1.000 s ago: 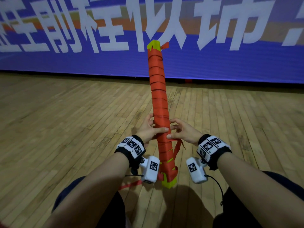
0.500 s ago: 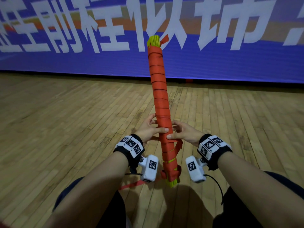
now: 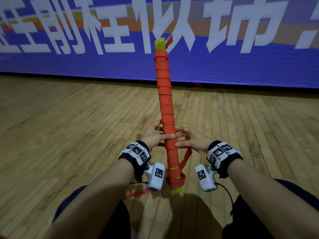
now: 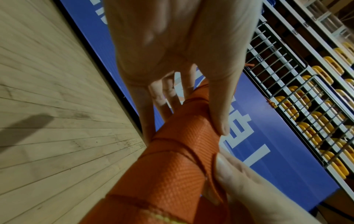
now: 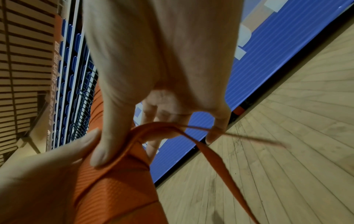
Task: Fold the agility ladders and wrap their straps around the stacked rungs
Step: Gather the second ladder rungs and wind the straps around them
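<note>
The bundle of stacked rungs [image 3: 166, 116] stood tilted between the two hands, its far end rising well above them and its near end, where yellow rung tips [image 3: 176, 189] stuck out, hanging below the wrists. Orange strap already wound round almost all of it. The left hand [image 3: 155, 135] gripped the bundle, thumb laid across the front and fingers curled behind. The right hand [image 3: 193, 139] pressed its thumb on the wrapping just below the left thumb, and in the right wrist view that thumb pinned a loop of loose strap [image 5: 210, 153] against the bundle while the little finger hooked the strap's far run.

To do this turn well, I judged the left hand should clamp firmly so the finished turns could not slacken, while the right drew the strap taut and laid it flat, edge overlapping edge (a twisted strap would bulge and loosen). The tail likely wanted tucking under a tight turn.

Where the strap ended was not clear: one length dropped below the right hand toward the near end, and another red piece [image 3: 136, 194] lay on the floor [image 3: 69, 126] under the left wrist, partly hidden by the forearm. The right hand's middle fingers were behind the bundle, and both wrist views were blurred at the edges.
</note>
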`<state>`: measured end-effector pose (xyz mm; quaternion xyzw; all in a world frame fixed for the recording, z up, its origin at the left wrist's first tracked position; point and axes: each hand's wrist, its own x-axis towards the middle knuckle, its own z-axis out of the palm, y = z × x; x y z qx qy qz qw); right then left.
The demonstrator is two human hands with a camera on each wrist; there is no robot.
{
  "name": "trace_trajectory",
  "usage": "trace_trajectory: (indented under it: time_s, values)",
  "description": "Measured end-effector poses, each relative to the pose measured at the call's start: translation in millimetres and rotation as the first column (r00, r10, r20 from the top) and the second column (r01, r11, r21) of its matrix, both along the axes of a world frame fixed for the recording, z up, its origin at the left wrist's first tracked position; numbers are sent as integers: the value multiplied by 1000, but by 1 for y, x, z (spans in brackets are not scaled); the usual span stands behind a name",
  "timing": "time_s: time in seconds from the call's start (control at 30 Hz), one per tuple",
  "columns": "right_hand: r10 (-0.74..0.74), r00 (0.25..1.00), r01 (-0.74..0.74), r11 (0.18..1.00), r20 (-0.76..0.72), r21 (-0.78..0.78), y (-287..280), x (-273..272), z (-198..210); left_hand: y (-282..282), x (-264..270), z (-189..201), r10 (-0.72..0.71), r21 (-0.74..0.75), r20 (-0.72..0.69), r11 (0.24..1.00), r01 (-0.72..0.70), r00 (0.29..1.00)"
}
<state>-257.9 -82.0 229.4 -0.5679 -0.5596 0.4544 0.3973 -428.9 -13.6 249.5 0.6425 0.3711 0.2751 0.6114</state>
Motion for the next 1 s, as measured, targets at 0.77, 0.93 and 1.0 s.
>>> trace_trajectory:
  time_s: [0.77,0.93,1.0]
  values:
    - [-12,998,10,999,-58,-41,5,6,-7,-10,6,-2,-50,-177,100,982,68,994]
    - [-72,997,73,996,20,-53,6,8,-10,-8,4,3,-115,-134,-12,985,113,993]
    - [-96,994,98,994,51,-47,6,8,-12,-8,5,3,-63,-81,-49,995,59,997]
